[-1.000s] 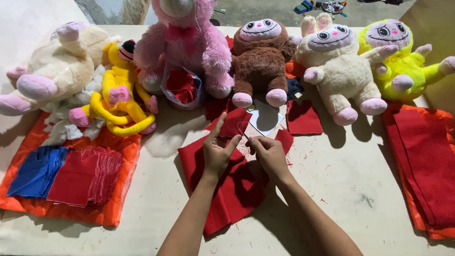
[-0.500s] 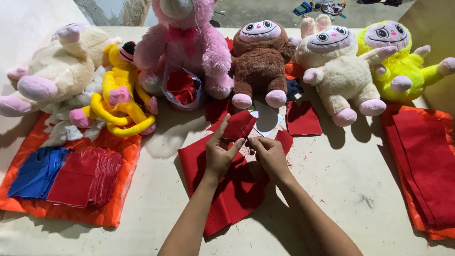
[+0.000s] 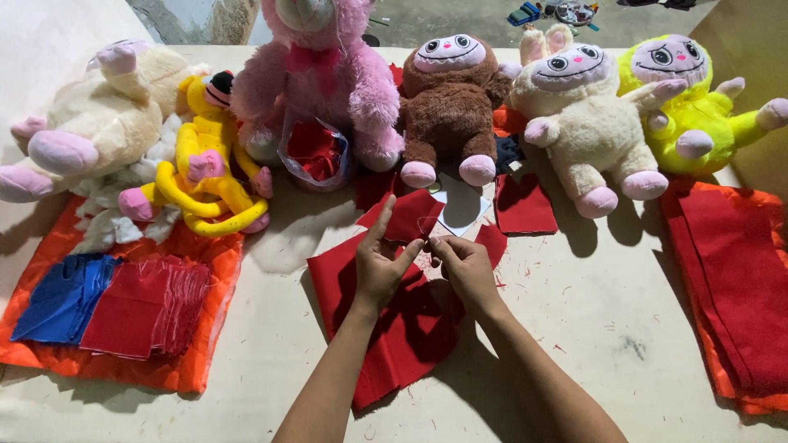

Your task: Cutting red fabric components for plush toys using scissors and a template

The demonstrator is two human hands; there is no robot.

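Observation:
My left hand (image 3: 379, 264) and my right hand (image 3: 465, 267) meet over a large sheet of red felt (image 3: 394, 320) on the pale table (image 3: 599, 328). Both pinch a small red fabric piece (image 3: 410, 216) that is lifted and folded just above the sheet. The left index finger points up along the piece's left edge. My right fingertips grip its lower right corner. A white paper template (image 3: 460, 207) lies right behind the piece.
Plush toys line the back: cream (image 3: 98, 123), yellow (image 3: 205, 164), pink (image 3: 320, 74), brown (image 3: 447, 98), beige (image 3: 587, 115), lime (image 3: 689, 102). A clear bag of red scraps (image 3: 316, 152) sits by the pink one. Blue and red squares (image 3: 107, 299) lie on orange cloth, left; stacked red felt (image 3: 735, 279) right.
The small red piece has been folded over and raised between my fingers. Both hands stay in nearly the same spot, fingertips drawn closer together.

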